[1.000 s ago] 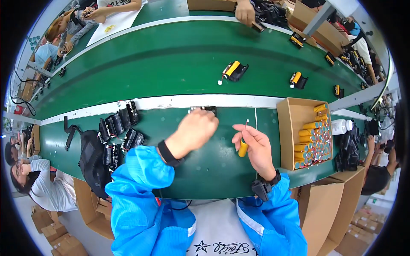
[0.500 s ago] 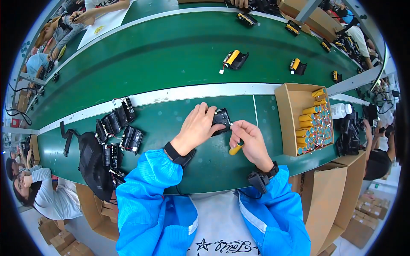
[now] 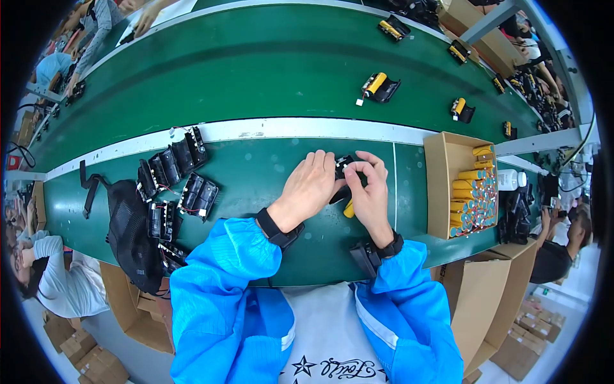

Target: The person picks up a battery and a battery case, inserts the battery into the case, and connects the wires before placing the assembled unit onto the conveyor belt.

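Observation:
My left hand (image 3: 308, 185) is closed around a small black plastic battery housing (image 3: 343, 162), mostly covered by the fingers; a bit of circuit board shows at its top. My right hand (image 3: 371, 195) meets it there, thumb and forefinger pinched against the housing's upper right part. What sits between those fingertips is hidden. Below the right palm a yellow cylindrical battery (image 3: 349, 208) peeks out, its other end covered by the hand. Both hands are over the green tabletop (image 3: 313, 253), close together.
Several open black housings (image 3: 199, 195) with wires lie left, beside a black mesh bag (image 3: 131, 237). On the right stands a cardboard box (image 3: 438, 185) of yellow batteries, with a white bottle (image 3: 510, 180) behind. Beyond the white rail (image 3: 275, 128), housings with batteries (image 3: 380, 88) lie on green.
My right hand has moved up and in to the housing, its fingers now pinching at it. The battery now shows less under that hand. On the far surface, the housings appear shifted rightward.

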A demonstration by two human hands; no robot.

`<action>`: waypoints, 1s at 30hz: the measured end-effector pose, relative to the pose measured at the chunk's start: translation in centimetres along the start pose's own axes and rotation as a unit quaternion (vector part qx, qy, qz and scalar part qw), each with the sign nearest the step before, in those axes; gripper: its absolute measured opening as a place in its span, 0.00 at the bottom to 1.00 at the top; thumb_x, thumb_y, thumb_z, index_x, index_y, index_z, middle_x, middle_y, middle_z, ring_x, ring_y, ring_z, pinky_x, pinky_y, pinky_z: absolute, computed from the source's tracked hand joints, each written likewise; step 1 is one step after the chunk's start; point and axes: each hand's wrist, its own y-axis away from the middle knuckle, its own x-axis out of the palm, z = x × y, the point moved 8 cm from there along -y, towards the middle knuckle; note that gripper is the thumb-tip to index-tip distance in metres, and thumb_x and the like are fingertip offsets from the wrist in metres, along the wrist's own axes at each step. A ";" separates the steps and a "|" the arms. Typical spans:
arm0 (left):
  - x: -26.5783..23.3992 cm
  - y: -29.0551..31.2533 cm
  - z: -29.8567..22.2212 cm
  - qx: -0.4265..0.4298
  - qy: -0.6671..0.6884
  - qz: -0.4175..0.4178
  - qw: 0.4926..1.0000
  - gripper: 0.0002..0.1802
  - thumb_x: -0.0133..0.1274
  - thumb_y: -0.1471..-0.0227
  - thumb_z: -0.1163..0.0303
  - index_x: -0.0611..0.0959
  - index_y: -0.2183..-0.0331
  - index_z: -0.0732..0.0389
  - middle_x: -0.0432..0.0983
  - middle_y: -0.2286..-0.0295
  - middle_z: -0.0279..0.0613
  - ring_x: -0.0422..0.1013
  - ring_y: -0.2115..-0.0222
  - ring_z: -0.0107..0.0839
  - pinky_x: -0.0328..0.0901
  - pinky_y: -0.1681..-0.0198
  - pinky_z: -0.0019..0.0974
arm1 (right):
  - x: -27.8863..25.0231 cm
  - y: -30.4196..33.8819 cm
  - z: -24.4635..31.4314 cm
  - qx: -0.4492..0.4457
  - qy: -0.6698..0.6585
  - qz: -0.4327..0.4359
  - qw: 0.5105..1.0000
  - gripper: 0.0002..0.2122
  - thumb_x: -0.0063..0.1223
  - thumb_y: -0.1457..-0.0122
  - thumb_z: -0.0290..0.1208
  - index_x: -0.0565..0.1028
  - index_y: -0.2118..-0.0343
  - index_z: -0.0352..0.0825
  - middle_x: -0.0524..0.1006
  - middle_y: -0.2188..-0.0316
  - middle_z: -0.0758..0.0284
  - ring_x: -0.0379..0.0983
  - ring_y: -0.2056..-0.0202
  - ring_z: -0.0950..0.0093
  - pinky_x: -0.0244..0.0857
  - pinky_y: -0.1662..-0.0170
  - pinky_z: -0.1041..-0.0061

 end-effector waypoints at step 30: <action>1.5 0.5 0.0 -0.045 -0.014 0.043 0.998 0.25 0.55 0.58 0.76 0.71 0.56 0.75 0.70 0.66 0.53 0.70 0.64 0.45 0.69 0.60 0.41 | 2.4 -1.7 -1.6 0.141 0.026 0.084 0.986 0.01 0.56 0.54 0.21 0.78 0.77 0.33 0.75 0.57 0.56 0.65 0.48 0.61 0.59 0.46 0.65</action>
